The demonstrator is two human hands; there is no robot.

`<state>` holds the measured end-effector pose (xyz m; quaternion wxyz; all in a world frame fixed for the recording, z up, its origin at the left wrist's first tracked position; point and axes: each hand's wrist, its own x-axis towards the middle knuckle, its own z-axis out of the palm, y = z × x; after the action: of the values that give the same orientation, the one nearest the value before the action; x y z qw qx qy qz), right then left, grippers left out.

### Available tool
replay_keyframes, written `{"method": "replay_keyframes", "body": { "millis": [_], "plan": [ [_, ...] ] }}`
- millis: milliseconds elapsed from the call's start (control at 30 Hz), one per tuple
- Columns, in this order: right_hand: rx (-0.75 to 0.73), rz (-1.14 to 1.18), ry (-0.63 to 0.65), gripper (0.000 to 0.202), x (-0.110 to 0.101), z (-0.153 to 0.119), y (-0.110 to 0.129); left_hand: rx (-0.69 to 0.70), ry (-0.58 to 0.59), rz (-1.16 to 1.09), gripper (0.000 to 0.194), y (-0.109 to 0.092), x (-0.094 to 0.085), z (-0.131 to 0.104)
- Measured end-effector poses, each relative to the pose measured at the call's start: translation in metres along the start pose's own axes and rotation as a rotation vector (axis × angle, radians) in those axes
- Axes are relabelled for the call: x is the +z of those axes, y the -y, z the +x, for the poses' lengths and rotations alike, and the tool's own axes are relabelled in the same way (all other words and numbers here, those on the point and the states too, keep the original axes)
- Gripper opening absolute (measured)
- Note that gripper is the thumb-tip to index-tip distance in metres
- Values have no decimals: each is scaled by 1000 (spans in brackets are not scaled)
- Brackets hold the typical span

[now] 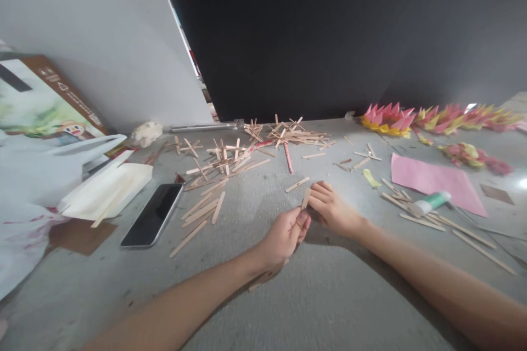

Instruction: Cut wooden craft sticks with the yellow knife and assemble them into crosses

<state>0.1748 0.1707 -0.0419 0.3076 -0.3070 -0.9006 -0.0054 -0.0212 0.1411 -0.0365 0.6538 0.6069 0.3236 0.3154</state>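
My left hand (286, 235) is closed, its thumb and fingers pinching a wooden craft stick (306, 199) that points up and away from me. Right beside it, my right hand (334, 209) is curled around the upper part of the same stick; its fingertips are partly hidden. Just beyond the hands lies a loose craft stick (297, 184). Under my left wrist more wood (263, 281) shows, mostly covered. A large scattered pile of craft sticks (296, 136) spreads toward the back, with a red patterned strip (287, 158) among it.
At left are a phone (152, 216), a white paper tray (111, 191), a plastic bag (28, 203) and a printed box (49, 96). At right lie a glue stick (430, 204), pink paper (436, 182) and pink-yellow paper flowers (387, 119). A black panel (329, 33) stands behind.
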Motion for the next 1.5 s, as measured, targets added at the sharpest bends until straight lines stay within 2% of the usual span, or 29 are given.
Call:
{"method": "replay_keyframes", "body": {
  "millis": [200,367,633,833,1100,1300,1500],
  "plan": [
    [12,-21,31,23,0,1,4,18,-15,94,49,3,-1,1],
    [9,-44,29,23,0,-1,5,57,21,173,45,8,-4,1],
    [20,-10,3,29,1,-1,4,13,-37,-1,48,2,3,-3],
    [21,-15,7,26,0,1,5,12,-32,9,48,1,4,-4],
    [37,-42,24,25,2,0,9,-4,-36,45,44,16,1,3],
    [-7,-46,-15,24,1,1,5,-3,-35,-64,49,9,5,-2],
    [24,-32,-10,23,1,3,6,-16,-53,-77,52,7,7,-4]
  ]
}}
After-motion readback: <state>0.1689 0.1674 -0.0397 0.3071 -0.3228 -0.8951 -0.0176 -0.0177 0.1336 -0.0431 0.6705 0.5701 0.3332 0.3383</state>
